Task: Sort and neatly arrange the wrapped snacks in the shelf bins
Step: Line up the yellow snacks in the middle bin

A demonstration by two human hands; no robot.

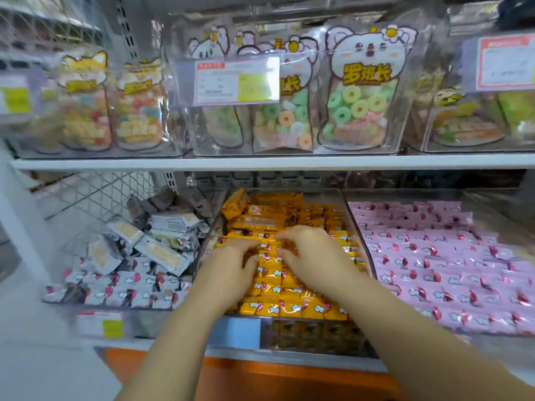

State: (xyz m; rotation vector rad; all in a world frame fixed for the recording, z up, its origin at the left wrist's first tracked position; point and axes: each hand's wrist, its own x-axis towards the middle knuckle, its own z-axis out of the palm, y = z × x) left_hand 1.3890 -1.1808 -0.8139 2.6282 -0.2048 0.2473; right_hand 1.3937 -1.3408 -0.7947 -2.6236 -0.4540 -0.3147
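Note:
Orange wrapped snacks (pixel 285 290) fill the middle clear bin (pixel 359 227) on the lower shelf, in rows at the front and heaped loosely at the back. My left hand (pixel 228 266) lies on the rows at the bin's left side, fingers bent down onto the wrappers. My right hand (pixel 312 253) is just to its right, fingers curled over the orange snacks; the blur hides whether either hand pinches one. White wrapped snacks (pixel 124 273) lie jumbled in the left bin. Pink wrapped snacks (pixel 451 264) sit in tidy rows in the right bin.
The upper shelf (pixel 260 162) carries clear bins of bagged ring gummies (pixel 359 91) with price cards (pixel 236 81). A wire mesh panel (pixel 95 195) closes the left side. An orange base (pixel 260 380) runs below the bins' front edge.

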